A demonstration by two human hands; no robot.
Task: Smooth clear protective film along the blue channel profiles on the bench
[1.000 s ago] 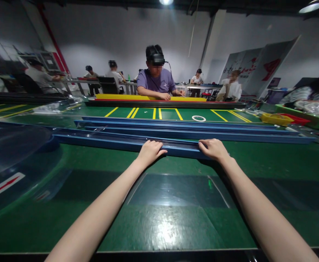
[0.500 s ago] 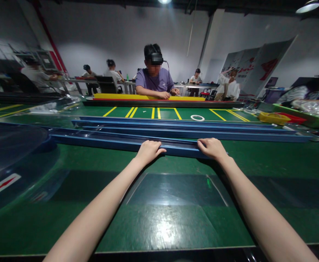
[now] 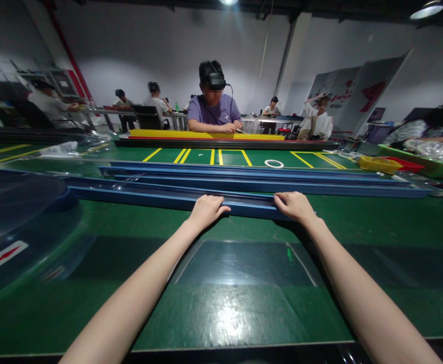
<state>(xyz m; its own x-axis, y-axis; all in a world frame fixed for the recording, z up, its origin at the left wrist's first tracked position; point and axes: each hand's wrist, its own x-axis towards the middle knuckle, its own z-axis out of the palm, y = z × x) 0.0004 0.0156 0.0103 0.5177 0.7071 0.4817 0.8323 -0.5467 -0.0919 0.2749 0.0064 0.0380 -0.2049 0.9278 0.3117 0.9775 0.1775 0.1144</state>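
Observation:
A long blue channel strip lies across the green table in front of me, its open trough facing up. My left hand is closed over the strip, fingers over the top and thumb along the near side. Toward its right end my right hand grips the same strip, fingers curled over the edge. Just beyond lie more blue strips, side by side. The fingertips of both hands are partly hidden inside the trough.
At the left sits a dark blue rounded object with a red arrow label. A white ring lies beyond the strips. Across the table a co-worker leans over a yellow strip. A green tray stands at the right.
My hands and the blue strip have hardly moved. Across the table, the co-worker's hands have shifted slightly and come closer together.

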